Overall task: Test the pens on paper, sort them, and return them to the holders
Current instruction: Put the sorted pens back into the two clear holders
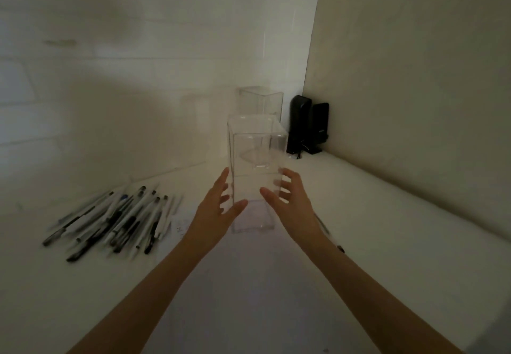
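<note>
White table (387,215) fills a room corner, with pale walls along its back and right edges. Image is dim and motion-blurred.

Tall clear square plastic pen holder (255,143) stands upright near the table's middle, toward the back; nothing visible inside. Second clear square plastic holder (261,102) stands upright just behind it, closer to the back edge; also looks to hold nothing. The two are near each other; can't tell if they touch.

Pair of black desktop speakers (300,124) sits in the back right corner, just right of the rear holder, with a thin cable at their base.

Loose pile of white-barrelled and black pens (119,221) lies flat on the left part of the table, well apart from both holders, barrels roughly parallel and slanting toward the back right. Blur hides the count.

Left hand (214,215) is at the left wall of the near holder, fingers spread and fairly straight, thumb across its lower front. Right hand (293,204) mirrors it on the right wall, fingers spread, thumb at the front. Both are uncurled and flank the holder; can't tell if they actually grip it.

Small white paper slip (181,228) with faint marks lies between the pile and the left wrist.

Single pen with dark tip (340,248) lies on the table, partly hidden by the right wrist.
</note>
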